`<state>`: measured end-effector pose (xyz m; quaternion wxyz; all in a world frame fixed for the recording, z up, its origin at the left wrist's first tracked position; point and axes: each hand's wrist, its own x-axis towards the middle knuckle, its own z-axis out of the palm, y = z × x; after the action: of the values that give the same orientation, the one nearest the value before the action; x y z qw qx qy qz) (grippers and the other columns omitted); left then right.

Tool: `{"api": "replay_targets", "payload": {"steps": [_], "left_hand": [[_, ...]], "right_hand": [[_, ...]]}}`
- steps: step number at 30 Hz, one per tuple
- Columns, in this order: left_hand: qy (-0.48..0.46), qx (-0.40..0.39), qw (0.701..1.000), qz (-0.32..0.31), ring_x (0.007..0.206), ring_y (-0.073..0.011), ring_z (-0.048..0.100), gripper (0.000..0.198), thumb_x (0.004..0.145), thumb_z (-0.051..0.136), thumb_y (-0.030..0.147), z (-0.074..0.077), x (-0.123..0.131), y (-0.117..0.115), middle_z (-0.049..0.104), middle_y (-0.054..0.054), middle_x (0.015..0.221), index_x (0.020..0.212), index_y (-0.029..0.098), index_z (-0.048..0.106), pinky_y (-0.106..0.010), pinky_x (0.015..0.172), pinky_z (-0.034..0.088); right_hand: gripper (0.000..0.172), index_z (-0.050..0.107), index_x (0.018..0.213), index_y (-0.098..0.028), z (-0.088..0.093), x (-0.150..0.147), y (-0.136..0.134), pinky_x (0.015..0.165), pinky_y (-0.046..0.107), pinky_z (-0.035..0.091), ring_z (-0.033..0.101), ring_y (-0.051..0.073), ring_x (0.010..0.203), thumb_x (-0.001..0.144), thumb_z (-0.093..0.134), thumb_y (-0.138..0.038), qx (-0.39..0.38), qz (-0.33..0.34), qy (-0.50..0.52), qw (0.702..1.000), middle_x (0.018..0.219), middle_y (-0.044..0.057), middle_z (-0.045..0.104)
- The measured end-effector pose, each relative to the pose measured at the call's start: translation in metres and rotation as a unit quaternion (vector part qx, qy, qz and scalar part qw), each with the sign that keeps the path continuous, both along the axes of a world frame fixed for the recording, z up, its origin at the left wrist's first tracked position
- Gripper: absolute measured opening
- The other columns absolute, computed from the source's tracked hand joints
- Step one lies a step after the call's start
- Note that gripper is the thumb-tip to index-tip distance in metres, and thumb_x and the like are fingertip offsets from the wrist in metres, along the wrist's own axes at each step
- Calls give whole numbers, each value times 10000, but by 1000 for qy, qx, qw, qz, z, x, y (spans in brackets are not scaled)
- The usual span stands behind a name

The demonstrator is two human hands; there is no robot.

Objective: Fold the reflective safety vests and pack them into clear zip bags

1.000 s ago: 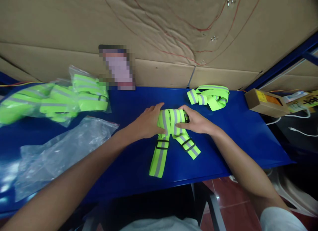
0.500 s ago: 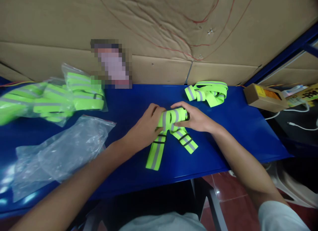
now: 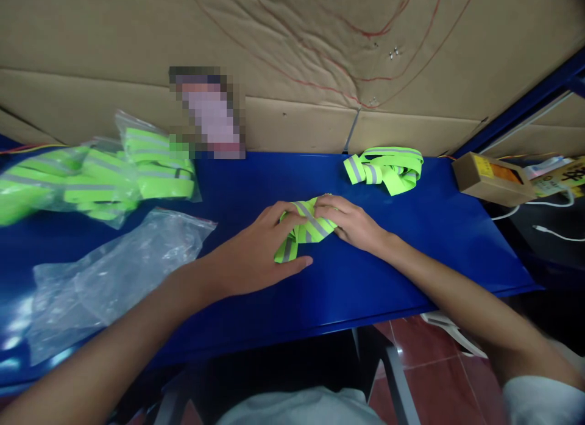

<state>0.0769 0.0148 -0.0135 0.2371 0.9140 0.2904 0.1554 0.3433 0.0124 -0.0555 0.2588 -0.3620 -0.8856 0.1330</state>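
A bundle of neon yellow-green strap with a grey stripe (image 3: 311,222) lies folded on the blue table, between my hands. My left hand (image 3: 256,248) rests on its left side, fingers spread over the strap and thumb stretched out below it. Bent around the bundle's right end are the fingers of my right hand (image 3: 351,222), which grips it. One short strap end shows under my left hand. Behind, to the right, a second loose bundle of the same strap (image 3: 388,167) touches neither hand.
Clear plastic bags holding green straps (image 3: 100,178) lie at the back left of the blue table (image 3: 274,309). Nearer sit flat clear bags (image 3: 123,278). At the right stand a cardboard box (image 3: 489,178) and a white cable (image 3: 557,233). A cardboard-covered wall (image 3: 292,126) rises behind.
The two hanging strap ends have been folded in; only one short end still shows. My left hand has opened with its thumb out, and my right hand has closed over the bundle's right end.
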Motion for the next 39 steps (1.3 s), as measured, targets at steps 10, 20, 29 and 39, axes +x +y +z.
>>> {"api": "replay_targets", "payload": {"steps": [10, 20, 29, 39], "left_hand": [[-42, 23, 977, 207, 1190, -300, 617, 394, 972, 593, 305, -25, 8, -19, 484, -150, 1412, 1352, 203, 609, -511, 1024, 560], [-194, -225, 921, 250, 1193, -257, 640, 494, 959, 586, 522, -22, 9, -32, 424, -102, 1533, 1381, 265, 587, -452, 976, 616], [-305, -318, 846, 302, 1080, -245, 674, 398, 891, 707, 475, -31, 12, -34, 529, -86, 1392, 1229, 266, 675, -382, 820, 627], [-414, -526, 648, 363, 1184, -212, 656, 486, 856, 787, 339, -6, 9, -43, 721, -53, 1155, 1281, 247, 570, -376, 1089, 458]], "right_hand": [[324, 486, 1371, -317, 16, 0, -34, 1284, 650, 155, 274, 270, 1585, 1053, 496, -381, -153, -57, 0, 987, 1597, 63, 464], [283, 567, 1268, -290, 11, -42, -47, 1258, 501, 313, 347, 242, 1552, 995, 582, -363, -212, -205, 199, 934, 1588, 87, 465], [225, 664, 1160, -284, 12, -47, -50, 1237, 475, 327, 424, 232, 1486, 1001, 553, -398, -241, -228, 255, 908, 1470, 79, 547], [658, 505, 1218, -285, -2, -53, -50, 1149, 459, 483, 481, 271, 1441, 686, 883, -362, -364, -259, 477, 757, 1443, 98, 551]]}}
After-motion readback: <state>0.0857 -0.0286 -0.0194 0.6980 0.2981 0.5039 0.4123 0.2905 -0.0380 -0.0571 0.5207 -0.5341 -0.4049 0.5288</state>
